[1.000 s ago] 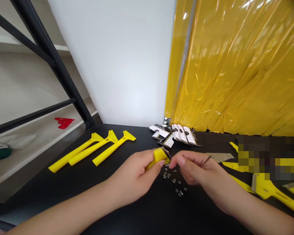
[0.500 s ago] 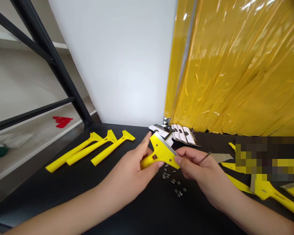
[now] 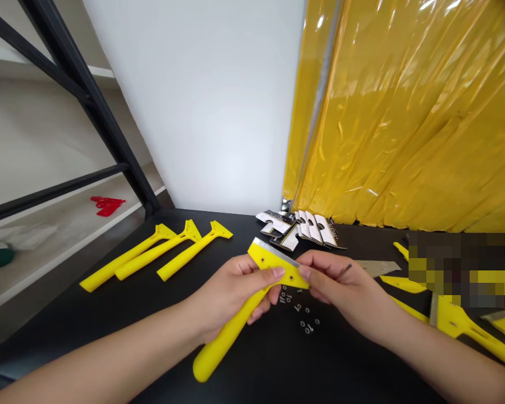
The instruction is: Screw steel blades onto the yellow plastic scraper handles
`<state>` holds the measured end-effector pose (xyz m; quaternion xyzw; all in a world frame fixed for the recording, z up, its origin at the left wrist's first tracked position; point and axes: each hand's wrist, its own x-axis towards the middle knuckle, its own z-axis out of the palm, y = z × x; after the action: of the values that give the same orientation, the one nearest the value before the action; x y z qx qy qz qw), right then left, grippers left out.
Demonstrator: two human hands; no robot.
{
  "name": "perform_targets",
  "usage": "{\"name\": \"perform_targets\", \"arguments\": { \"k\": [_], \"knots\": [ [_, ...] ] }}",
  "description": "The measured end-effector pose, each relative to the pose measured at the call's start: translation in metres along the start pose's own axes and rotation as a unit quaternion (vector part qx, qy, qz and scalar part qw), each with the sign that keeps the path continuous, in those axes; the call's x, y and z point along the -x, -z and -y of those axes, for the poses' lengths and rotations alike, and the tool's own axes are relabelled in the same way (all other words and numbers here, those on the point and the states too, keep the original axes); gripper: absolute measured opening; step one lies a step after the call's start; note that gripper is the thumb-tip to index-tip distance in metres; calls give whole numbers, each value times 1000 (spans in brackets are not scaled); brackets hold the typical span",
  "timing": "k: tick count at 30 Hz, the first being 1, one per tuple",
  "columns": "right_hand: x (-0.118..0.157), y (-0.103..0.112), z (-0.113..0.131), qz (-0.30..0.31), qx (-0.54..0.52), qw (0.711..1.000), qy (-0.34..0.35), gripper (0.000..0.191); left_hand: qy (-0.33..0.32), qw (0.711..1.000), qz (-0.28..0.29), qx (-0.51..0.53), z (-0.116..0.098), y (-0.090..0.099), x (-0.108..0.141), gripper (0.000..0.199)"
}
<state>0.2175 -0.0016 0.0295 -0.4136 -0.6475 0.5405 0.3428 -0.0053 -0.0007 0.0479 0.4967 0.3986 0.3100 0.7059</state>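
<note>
A yellow scraper (image 3: pixel 231 331) with a metal blade along its head is held up in front of me. My left hand (image 3: pixel 235 283) is closed round the neck, thumb flat on the head between two small holes, and the handle slants down to the left. My right hand (image 3: pixel 330 275) pinches the right corner of the head, fingers partly hidden behind it. A thin dark rod (image 3: pixel 345 271) pokes out from the right hand; its other end is hidden. Beneath the hands, several small nuts and screws (image 3: pixel 306 325) lie scattered on the black table (image 3: pixel 278 370).
Three yellow scraper handles (image 3: pixel 193 252) lie at the left. Printed cards (image 3: pixel 315 230) are stacked at the back. On the right are more yellow scraper parts (image 3: pixel 450 320) and a loose blade (image 3: pixel 379 267), partly blurred out. A dark shelf frame (image 3: pixel 105 140) stands at the left.
The scraper has turned so its handle now shows below the left hand. The left thumb has shifted up onto the head, and the left index finger no longer points upward.
</note>
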Motion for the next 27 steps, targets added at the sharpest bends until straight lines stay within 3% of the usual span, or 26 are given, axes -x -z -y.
{"name": "perform_targets", "arguments": {
  "k": [6, 11, 19, 23, 27],
  "knots": [
    [-6, 12, -20, -25, 179, 982, 57, 36, -44, 997, -59, 20, 3, 9, -10, 33],
    [-8, 17, -28, 30, 378, 913, 154, 26, -38, 995, -76, 55, -1, 12, -13, 30],
    [-12, 16, -41, 77, 462, 863, 191, 30, -36, 995, -67, 67, 1, 12, -13, 29],
    [-15, 12, -52, 57, 454, 866, 200, 24, -30, 996, -55, 66, 4, 13, -12, 32],
    [-18, 4, -60, 70, 467, 866, 165, 22, -12, 996, -55, 70, 6, 15, -13, 37]
  ]
}}
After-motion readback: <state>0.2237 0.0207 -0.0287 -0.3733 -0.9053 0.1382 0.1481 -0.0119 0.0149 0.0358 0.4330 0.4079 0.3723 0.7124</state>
